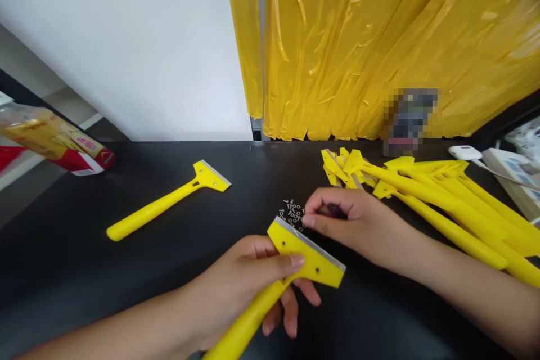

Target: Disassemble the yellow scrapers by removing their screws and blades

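Observation:
My left hand point(248, 270) grips a yellow scraper point(310, 256), thumb pressed on its head and the handle running down to the bottom edge. A metal blade strip lies along the head's upper edge, and two dark holes show in the head. Just beyond the blade is a small pile of loose screws and nuts point(291, 208). My right hand point(350, 216) is at the pile's right side, thumb and forefinger pinched together. Whatever is between those fingertips is too small to make out. Something dark shows inside its curled fingers.
Another yellow scraper point(164, 205) lies on the black table point(67, 270) at left. Several yellow handles point(455, 191) and scraper heads point(337, 169) are heaped at right. A red and yellow bottle point(63, 138) lies far left. Yellow plastic sheeting point(358, 39) hangs behind; a blurred-out object point(409, 121) stands before it.

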`<state>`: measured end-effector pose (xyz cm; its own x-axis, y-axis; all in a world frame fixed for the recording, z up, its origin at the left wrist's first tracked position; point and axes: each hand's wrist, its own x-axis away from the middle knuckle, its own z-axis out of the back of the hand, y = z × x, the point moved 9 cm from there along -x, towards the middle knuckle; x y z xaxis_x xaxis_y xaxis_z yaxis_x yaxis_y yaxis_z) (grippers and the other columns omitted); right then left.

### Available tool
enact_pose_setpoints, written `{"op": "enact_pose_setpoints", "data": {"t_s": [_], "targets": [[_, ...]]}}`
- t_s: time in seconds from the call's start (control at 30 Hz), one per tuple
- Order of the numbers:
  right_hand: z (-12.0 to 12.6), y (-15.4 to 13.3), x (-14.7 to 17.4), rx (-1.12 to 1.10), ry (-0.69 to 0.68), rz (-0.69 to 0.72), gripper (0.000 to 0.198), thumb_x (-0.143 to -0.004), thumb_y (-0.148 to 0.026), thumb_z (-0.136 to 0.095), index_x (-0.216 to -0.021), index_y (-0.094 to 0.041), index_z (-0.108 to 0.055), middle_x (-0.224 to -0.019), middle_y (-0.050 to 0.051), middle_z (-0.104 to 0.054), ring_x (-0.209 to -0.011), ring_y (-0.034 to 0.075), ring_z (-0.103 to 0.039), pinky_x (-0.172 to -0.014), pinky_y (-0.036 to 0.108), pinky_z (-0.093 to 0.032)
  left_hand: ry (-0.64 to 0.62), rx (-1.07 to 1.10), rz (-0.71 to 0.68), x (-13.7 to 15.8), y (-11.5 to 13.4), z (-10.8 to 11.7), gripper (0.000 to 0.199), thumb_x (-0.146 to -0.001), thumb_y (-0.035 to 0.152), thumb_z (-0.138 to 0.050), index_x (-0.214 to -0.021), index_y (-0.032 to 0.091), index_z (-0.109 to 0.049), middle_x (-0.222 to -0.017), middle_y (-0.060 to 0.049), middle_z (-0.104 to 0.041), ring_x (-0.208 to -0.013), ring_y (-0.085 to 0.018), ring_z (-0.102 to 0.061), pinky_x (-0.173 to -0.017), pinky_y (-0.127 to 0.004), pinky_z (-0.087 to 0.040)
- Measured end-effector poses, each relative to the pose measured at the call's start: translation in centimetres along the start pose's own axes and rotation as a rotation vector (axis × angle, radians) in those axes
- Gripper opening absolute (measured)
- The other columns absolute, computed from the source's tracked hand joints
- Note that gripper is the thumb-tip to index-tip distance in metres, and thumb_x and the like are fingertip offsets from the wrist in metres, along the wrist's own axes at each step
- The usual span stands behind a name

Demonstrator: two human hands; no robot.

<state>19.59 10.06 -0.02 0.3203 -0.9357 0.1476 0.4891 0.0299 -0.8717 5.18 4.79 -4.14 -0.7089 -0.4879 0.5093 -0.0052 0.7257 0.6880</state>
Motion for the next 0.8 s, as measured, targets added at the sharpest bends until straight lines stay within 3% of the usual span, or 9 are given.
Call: {"op": "enact_pose_setpoints", "data": {"t_s": [0.1,0.2,0.37,0.6,0.8], "targets": [[2.1,1.2,-0.7,0.224,0.114,0.058,0.021,-0.106,-0.034,-0.058,-0.114,-0.030,-0.077,-0.100,0.000,-0.076,-0.088,0.018,-0.067,-0.080,0.033,-0.049,0.088,-0.007,-0.088,-0.2,1.7,1.4,0.031,-0.097,0.040,-0.077,-0.088,0.010,-0.083,-0.075,-0.010,-0.079,-0.054,-0.013,-0.070,-0.046,-0.016,-0.054],[2.0,1.7,-1.1,0.431,0.055,0.154,0.045,-0.100,-0.014,-0.052,-0.132,-0.033,-0.076,-0.119,0.002,-0.077,-0.105,0.022,-0.072,-0.094,0.039,-0.050,0.141,-0.034,-0.166,-0.3,3.1,2.4,0.031,-0.098,0.038,-0.078,-0.088,0.010,-0.082,-0.065,-0.008,-0.076,-0.055,-0.015,-0.071,-0.053,-0.019,-0.060],[0.6,1.4,-1.1,0.663,-0.052,0.244,0.061,-0.093,-0.005,-0.048,-0.139,-0.034,-0.074,-0.102,0.001,-0.071,-0.090,0.019,-0.072,-0.078,0.033,-0.049,0.211,-0.067,-0.242,-0.5,4.1,3.7,0.032,-0.095,0.041,-0.082,-0.094,0.010,-0.083,-0.069,-0.009,-0.078,-0.060,-0.017,-0.073,-0.055,-0.020,-0.061],[0.6,0.9,-0.9,0.867,0.006,0.296,0.047,-0.098,-0.013,-0.051,-0.134,-0.031,-0.075,-0.098,0.003,-0.066,-0.083,0.020,-0.069,-0.064,0.031,-0.035,0.324,-0.173,-0.180,-0.5,3.5,5.0,0.047,-0.096,0.058,-0.074,-0.088,0.012,-0.080,-0.044,0.001,-0.056,-0.038,-0.010,-0.050,-0.040,-0.016,-0.045],[0.3,0.6,-1.0,0.883,0.017,0.377,0.045,-0.102,-0.015,-0.051,-0.138,-0.034,-0.072,-0.097,0.001,-0.066,-0.078,0.016,-0.066,-0.064,0.031,-0.034,0.349,-0.188,-0.219,-0.2,4.1,5.0,0.046,-0.099,0.057,-0.070,-0.085,0.014,-0.077,-0.044,0.001,-0.055,-0.038,-0.009,-0.047,-0.040,-0.015,-0.041]]}}
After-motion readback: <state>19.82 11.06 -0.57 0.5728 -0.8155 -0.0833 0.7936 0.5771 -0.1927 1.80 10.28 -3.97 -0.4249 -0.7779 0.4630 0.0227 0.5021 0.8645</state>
